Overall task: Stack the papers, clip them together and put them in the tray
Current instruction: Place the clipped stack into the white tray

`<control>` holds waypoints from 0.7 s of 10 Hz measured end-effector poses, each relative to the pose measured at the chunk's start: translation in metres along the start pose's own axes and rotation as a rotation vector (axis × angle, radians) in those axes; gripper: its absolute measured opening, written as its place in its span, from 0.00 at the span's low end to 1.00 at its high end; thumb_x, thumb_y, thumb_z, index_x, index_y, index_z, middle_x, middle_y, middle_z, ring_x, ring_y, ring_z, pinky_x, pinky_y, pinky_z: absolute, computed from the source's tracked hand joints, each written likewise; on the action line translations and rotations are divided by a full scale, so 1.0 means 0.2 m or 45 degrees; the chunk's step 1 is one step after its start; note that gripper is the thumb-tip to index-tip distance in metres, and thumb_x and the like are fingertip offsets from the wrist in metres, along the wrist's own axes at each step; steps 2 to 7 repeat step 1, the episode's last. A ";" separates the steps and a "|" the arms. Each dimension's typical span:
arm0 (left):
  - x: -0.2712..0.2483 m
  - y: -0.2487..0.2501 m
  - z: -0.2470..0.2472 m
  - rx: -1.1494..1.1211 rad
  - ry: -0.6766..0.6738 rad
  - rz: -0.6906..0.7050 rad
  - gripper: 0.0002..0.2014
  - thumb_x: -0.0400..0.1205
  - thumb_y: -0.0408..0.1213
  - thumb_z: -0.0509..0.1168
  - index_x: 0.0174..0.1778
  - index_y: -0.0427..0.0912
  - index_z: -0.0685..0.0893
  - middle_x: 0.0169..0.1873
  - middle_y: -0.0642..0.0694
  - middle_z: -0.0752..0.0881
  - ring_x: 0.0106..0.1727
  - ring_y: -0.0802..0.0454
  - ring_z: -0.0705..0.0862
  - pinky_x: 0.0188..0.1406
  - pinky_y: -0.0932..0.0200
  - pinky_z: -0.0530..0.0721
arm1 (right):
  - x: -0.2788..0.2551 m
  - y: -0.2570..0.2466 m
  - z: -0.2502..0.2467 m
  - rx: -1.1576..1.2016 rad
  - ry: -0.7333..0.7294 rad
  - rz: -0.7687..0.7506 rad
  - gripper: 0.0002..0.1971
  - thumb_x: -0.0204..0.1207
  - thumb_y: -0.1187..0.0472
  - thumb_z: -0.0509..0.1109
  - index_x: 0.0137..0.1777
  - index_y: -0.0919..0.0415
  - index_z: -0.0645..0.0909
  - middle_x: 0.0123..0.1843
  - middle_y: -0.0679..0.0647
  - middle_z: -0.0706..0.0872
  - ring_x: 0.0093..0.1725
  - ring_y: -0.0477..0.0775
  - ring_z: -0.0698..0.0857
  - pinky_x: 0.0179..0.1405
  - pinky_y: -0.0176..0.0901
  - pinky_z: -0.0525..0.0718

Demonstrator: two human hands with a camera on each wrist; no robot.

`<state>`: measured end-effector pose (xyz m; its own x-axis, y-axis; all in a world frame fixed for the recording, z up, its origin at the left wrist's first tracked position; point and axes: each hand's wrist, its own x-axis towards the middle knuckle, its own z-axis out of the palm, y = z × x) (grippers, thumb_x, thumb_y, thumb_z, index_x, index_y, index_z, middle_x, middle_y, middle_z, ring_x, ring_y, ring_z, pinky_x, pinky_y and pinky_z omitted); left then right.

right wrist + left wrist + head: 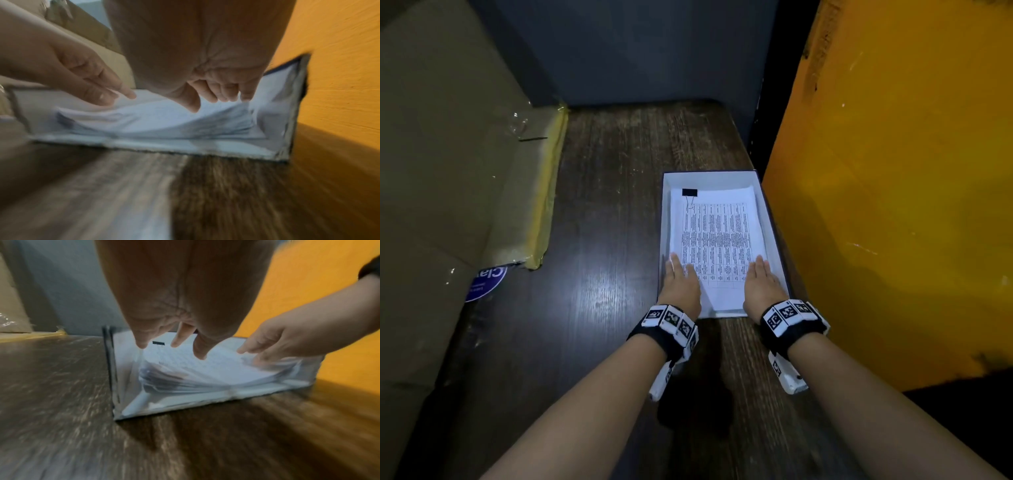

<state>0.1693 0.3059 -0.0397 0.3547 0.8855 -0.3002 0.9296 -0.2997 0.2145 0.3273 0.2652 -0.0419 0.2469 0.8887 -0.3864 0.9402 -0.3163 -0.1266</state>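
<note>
The papers lie inside the tray, a shallow white box on the dark wood bench, with a black clip fastened at the stack's far left corner. The tray's right side sits just beside a tall orange panel; a cardboard box stands well to the tray's left.

Both hands are over the tray's near end. The left hand rests at the stack's near left corner, the right hand at its near right corner. From above, each grip looks spread, fingers fairly straight and lying on the top sheet. The wrist views are blurred, but they show the near corners of the stack lifted and the middle sagging, so I cannot tell for certain whether fingertips sit under the edges or only on top.

To my eye this is the last step: stacking and clipping look done, and the bundle is being settled into the tray. What remains, I'd judge, is to let the near end drop flat, free any fingers caught beneath, and draw both hands back toward the tray's near wall without dragging the sheets askew.
</note>
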 end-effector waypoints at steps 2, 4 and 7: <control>-0.26 -0.04 -0.11 -0.340 -0.039 0.155 0.25 0.86 0.37 0.57 0.80 0.39 0.62 0.82 0.38 0.60 0.82 0.42 0.62 0.77 0.56 0.63 | -0.22 0.03 -0.06 0.216 -0.044 -0.032 0.36 0.84 0.69 0.57 0.86 0.68 0.42 0.89 0.62 0.38 0.88 0.59 0.44 0.86 0.50 0.52; -0.26 -0.04 -0.11 -0.340 -0.039 0.155 0.25 0.86 0.37 0.57 0.80 0.39 0.62 0.82 0.38 0.60 0.82 0.42 0.62 0.77 0.56 0.63 | -0.22 0.03 -0.06 0.216 -0.044 -0.032 0.36 0.84 0.69 0.57 0.86 0.68 0.42 0.89 0.62 0.38 0.88 0.59 0.44 0.86 0.50 0.52; -0.26 -0.04 -0.11 -0.340 -0.039 0.155 0.25 0.86 0.37 0.57 0.80 0.39 0.62 0.82 0.38 0.60 0.82 0.42 0.62 0.77 0.56 0.63 | -0.22 0.03 -0.06 0.216 -0.044 -0.032 0.36 0.84 0.69 0.57 0.86 0.68 0.42 0.89 0.62 0.38 0.88 0.59 0.44 0.86 0.50 0.52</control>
